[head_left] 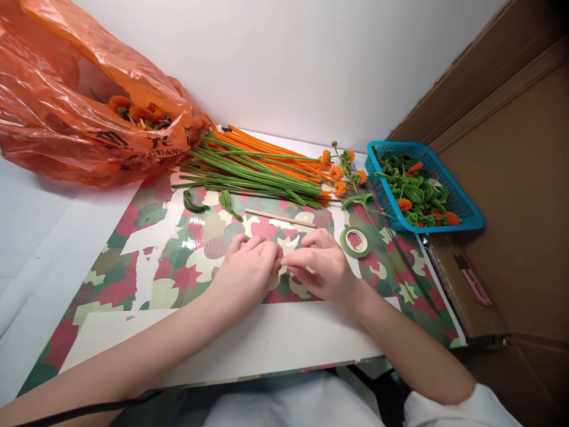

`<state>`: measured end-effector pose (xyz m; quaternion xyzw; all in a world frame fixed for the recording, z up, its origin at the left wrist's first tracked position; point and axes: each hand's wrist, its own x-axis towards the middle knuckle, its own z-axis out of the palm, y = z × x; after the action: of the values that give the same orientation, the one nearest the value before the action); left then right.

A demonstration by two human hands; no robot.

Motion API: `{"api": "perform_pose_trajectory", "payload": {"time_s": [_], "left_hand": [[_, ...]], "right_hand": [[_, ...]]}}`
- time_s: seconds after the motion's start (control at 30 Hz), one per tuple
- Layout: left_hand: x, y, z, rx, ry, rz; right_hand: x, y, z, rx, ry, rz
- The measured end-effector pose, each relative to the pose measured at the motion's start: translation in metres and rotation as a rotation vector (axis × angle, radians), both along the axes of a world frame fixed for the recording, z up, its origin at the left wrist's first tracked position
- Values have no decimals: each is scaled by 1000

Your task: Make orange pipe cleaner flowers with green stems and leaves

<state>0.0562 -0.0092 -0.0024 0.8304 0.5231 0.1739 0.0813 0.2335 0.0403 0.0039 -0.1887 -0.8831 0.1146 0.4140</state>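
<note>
My left hand (249,270) and my right hand (322,264) meet over the patterned table covering, fingertips pinched together. Whatever lies between the fingers is hidden or too small to name. Just beyond them lies a thin wooden stick (280,218). A roll of green tape (355,242) rests to the right of my right hand. Two green pipe-cleaner leaves, one dark and curled (194,203) and one lighter (229,204), lie past my left hand. Bundles of green pipe cleaners (253,175) and orange pipe cleaners (267,148) are spread behind.
An orange plastic bag (89,130) with orange flowers inside stands at back left. A flower stem with orange blooms (351,178) lies right of the bundles. A blue basket (466,222) of green and orange pieces sits at right, near a pink-handled cutter (475,286) on cardboard.
</note>
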Motion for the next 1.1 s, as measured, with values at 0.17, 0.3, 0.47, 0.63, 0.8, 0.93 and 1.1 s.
{"api": "perform_pose_trajectory", "payload": {"time_s": [0.17, 0.3, 0.47, 0.63, 0.8, 0.93, 1.1], "left_hand": [[-1, -1, -4, 1, 42, -24], [-3, 0, -5, 24, 12, -20], [-5, 2, -3, 1, -38, -28], [-7, 4, 4, -199, -206, 25], [-8, 4, 12, -309, -322, 89], [-8, 4, 13, -184, -302, 145], [-5, 1, 9, 180, -166, 128]], "right_hand": [[0, -2, -4, 44, -23, 14], [2, -2, -5, 70, -42, 29], [4, -3, -8, 73, -49, 66], [5, -3, -14, 57, -109, 14], [4, -1, -11, 32, -48, 31], [0, -8, -2, -161, 184, -83], [-12, -20, -1, -964, 227, -165]]}}
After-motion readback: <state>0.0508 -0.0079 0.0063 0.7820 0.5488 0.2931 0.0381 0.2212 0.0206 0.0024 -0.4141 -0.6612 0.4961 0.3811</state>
